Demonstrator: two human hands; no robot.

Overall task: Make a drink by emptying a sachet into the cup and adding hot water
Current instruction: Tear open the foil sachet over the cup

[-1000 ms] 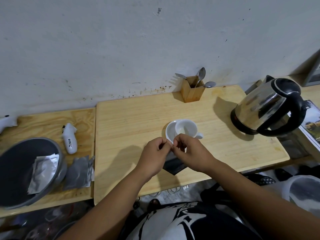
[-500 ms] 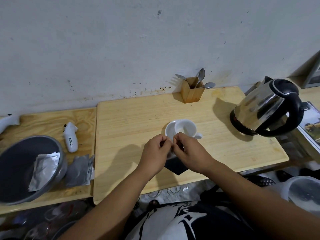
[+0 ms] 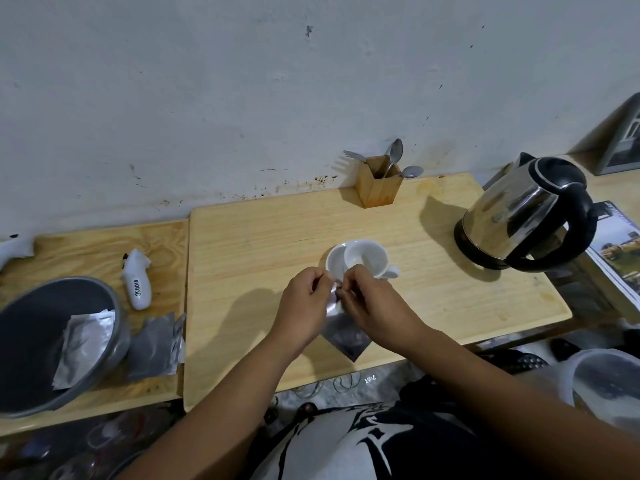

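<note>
Now both hands, left hand and right hand, pinch the top of the sachet, which hangs down just in front of the cup.

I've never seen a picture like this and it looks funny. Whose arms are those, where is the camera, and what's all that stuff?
The camera sits on a person's head, looking down, so you see their own arms. The left hand and right hand pinch the top of a silver sachet with their fingers, as if to tear it open. Just behind is a white cup on the wooden table. To the right stands a steel kettle. By the wall, a wooden holder keeps spoons and a fork. On the left, a grey bin holds another silver sachet.
</note>
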